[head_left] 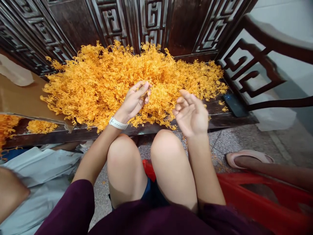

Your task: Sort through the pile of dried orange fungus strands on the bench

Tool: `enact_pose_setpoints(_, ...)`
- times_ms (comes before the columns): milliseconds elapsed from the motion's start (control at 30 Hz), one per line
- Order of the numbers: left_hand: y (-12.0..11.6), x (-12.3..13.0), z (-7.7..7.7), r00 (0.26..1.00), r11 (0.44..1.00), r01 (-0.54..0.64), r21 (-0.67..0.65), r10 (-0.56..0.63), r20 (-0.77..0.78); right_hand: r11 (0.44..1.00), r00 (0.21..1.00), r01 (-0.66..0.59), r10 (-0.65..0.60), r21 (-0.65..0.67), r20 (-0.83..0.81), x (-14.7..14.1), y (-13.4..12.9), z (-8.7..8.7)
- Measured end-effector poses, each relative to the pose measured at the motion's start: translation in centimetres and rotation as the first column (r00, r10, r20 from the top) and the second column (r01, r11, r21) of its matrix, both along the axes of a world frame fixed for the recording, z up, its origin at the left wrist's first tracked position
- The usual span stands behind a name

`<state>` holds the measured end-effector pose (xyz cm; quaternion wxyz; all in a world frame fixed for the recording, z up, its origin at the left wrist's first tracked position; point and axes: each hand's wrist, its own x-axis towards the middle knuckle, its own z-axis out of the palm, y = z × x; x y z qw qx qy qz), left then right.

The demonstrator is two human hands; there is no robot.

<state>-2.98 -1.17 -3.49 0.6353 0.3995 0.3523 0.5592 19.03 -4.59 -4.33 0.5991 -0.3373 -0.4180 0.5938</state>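
Observation:
A large heap of orange, thin, curly plastic-looking pieces (105, 85) lies on a dark wooden bench (137, 130). Over its front part, my left hand (137, 98), with a white watch band (118, 123) at the wrist, pinches one orange stringy piece (148, 89) between thumb and fingers. My right hand (192, 112) is raised at the heap's front right, palm turned inward. Its fingers are loosely bent and apart, slightly blurred, and I see nothing in them. A gap separates the two hands.
A carved bench back (181, 29) rises behind the heap, with an armrest (261, 62) at right. A dark phone (235, 104) lies by it. Cardboard (24, 94) stands at left. A person in a light garment (46, 169) sits at left; a red stool (259, 192) is at right.

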Motion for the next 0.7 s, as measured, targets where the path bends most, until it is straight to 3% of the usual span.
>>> enact_pose_setpoints(67, -0.3, 0.4, 0.5, 0.999, 0.999, 0.035, -0.011, -0.035, 0.01, 0.999, 0.993, -0.039, 0.04, -0.011, 0.107, -1.3, -1.0, 0.1)
enact_pose_setpoints(200, -0.9, 1.2, 1.0, 0.995, 0.995, 0.096, 0.021, -0.096, 0.001, 0.987, 0.938, -0.079, 0.026, 0.138, 0.346, -3.3, -1.7, -0.1)
enact_pose_setpoints(400, -0.5, 1.2, 0.5, 0.996, 0.992, 0.074, 0.102, -0.068, -0.057, 0.981, 0.96, -0.013, -0.042, 0.194, 0.276, -3.3, -1.8, -0.9)
enact_pose_setpoints(700, -0.4, 1.4, 0.7, 0.977, 0.984, -0.121, 0.13, 0.141, -0.16, 0.91, 0.932, -0.254, 0.14, 0.328, 0.335, -3.7, -3.5, -0.3)
